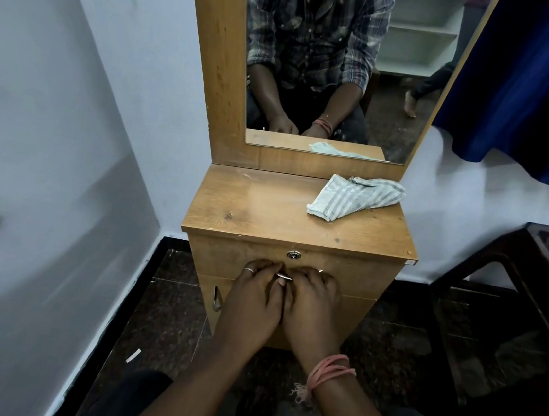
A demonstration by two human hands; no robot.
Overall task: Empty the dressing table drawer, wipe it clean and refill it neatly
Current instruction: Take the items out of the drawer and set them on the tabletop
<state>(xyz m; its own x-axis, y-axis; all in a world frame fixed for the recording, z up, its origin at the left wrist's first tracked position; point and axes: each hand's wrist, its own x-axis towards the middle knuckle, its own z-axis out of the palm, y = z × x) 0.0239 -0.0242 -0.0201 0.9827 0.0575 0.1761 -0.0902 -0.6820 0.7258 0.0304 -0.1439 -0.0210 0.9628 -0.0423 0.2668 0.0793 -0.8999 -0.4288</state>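
Note:
A small wooden dressing table (pixel 266 207) stands against the wall under a mirror (pixel 337 61). Its drawer front (pixel 226 257) is closed, with a round lock (pixel 293 254) at the top middle. My left hand (pixel 256 294) and my right hand (pixel 312 301) lie side by side on the drawer front, fingers curled round the metal handle (pixel 284 276). Only a short piece of the handle shows between them. A striped grey cloth (pixel 353 198) lies crumpled on the table top at the back right.
A lower cupboard door with a metal handle (pixel 217 300) sits under the drawer. A dark table (pixel 530 288) stands close on the right, a blue curtain (pixel 537 83) hangs above it. The wall closes in on the left. Dark stone floor lies below.

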